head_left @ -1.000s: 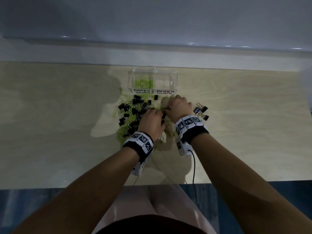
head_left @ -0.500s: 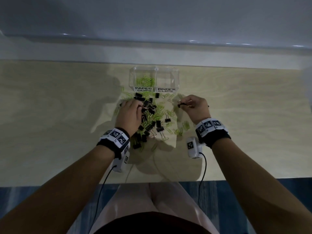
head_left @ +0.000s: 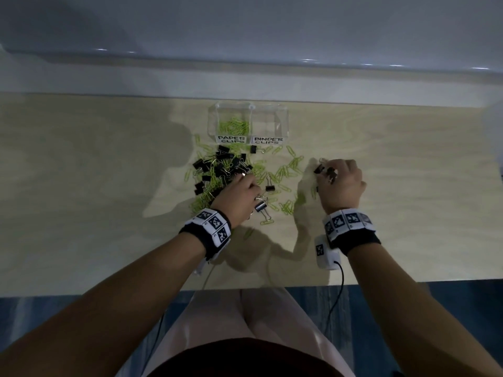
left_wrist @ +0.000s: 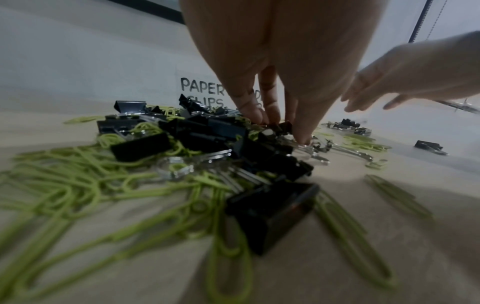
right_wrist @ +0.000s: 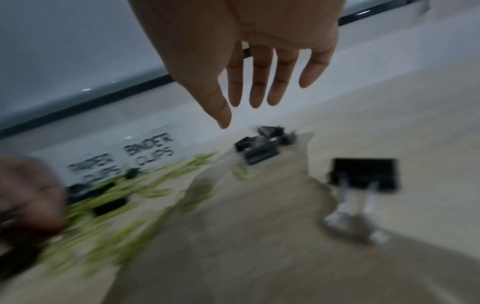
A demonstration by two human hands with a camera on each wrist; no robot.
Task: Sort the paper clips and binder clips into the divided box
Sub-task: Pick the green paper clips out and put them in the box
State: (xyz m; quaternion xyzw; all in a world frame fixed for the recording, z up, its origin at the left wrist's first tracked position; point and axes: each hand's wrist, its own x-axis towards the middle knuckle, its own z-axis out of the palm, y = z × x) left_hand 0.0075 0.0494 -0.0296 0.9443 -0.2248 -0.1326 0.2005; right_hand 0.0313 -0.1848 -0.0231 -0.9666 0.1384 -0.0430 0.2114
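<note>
A clear divided box [head_left: 283, 118] stands at the back. Its "PAPER CLIPS" side holds green paper clips [head_left: 234, 126]; the "BINDER CLIPS" side looks bare. In front lies a mixed pile [head_left: 217, 172] of black binder clips and green paper clips. My left hand [head_left: 242, 179] reaches into the pile's right side; in the left wrist view its fingers [left_wrist: 255, 115] and thumb pinch a black binder clip [left_wrist: 281, 125]. My right hand [head_left: 328, 174] hovers to the right over a small group of binder clips [right_wrist: 262, 144], fingers [right_wrist: 259, 82] straight and holding nothing.
Loose green paper clips [head_left: 285, 172] are scattered between my hands. A single binder clip [head_left: 260, 206] lies by my left wrist, another [right_wrist: 363, 172] near my right palm. The wooden table's front edge [head_left: 272, 282] runs just behind my wrists. A wall ledge borders the back.
My hands, together over the pile a second ago, have moved apart and the clips are spread wider. The right hand has gone right and its fingers have straightened.
</note>
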